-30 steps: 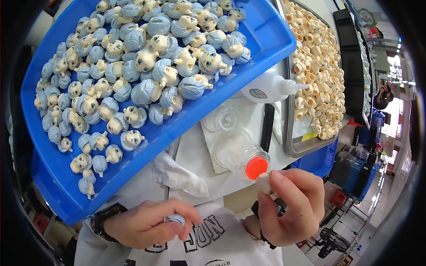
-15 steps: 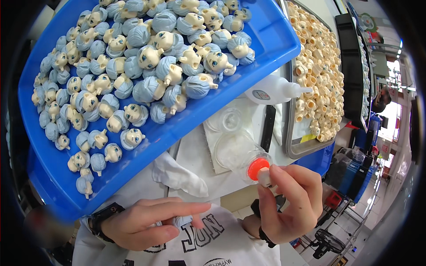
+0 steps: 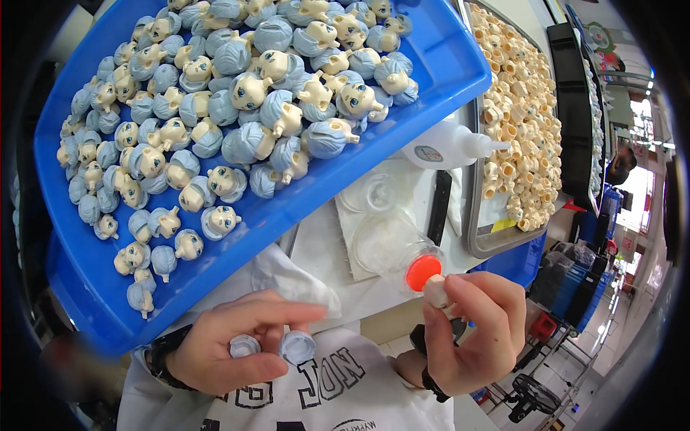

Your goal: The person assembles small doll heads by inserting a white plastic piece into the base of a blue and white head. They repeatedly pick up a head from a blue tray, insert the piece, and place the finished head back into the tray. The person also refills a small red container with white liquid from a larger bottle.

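Pale piece (image 3: 435,292) at the red cup (image 3: 422,273)

Right hand (image 3: 478,337): thumb and forefinger pinching the piece, just by the cup's rim; contact unclear. Left hand (image 3: 226,341): fingers curled about two blue shells (image 3: 297,348), hollows toward camera. Judgement: light pinch on the piece's sides suits best; steady wrist, shells kept well apart from the cup

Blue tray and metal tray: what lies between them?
In the head view, a white bottle, its nozzle overlapping the metal tray; below it in the picture, a black bar, with clear round dishes to its left and something white to its right.
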Demonstrator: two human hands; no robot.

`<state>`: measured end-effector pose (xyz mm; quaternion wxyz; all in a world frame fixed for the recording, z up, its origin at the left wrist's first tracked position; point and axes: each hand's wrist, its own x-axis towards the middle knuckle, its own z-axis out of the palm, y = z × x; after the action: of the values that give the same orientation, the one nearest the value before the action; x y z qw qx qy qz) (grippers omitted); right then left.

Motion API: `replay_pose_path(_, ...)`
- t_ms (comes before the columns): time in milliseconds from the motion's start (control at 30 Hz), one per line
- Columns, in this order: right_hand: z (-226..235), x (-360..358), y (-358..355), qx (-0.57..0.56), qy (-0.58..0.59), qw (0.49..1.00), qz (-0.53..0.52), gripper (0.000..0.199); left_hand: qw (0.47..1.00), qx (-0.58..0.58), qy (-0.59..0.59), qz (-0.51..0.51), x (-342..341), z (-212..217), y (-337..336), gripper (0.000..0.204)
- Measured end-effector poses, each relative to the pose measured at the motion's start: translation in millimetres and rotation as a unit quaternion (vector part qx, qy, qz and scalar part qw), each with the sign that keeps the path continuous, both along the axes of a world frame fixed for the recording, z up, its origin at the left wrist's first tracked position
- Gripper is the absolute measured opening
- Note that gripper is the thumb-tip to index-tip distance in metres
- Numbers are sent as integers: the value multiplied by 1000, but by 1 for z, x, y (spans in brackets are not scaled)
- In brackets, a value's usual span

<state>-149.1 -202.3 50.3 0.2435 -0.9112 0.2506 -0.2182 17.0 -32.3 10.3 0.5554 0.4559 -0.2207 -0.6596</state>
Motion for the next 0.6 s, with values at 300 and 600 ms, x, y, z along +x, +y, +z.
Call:
replay_pose_path(300, 3, 3, 2, -15, 6, 1000, 16, 38, 990, 23, 125, 57, -7, -6, 8, 37)
replay_pose_path(600, -3, 20, 30, 97, -171, 967, 159, 29, 998, -25, 49, 37, -4, -5, 2, 37)
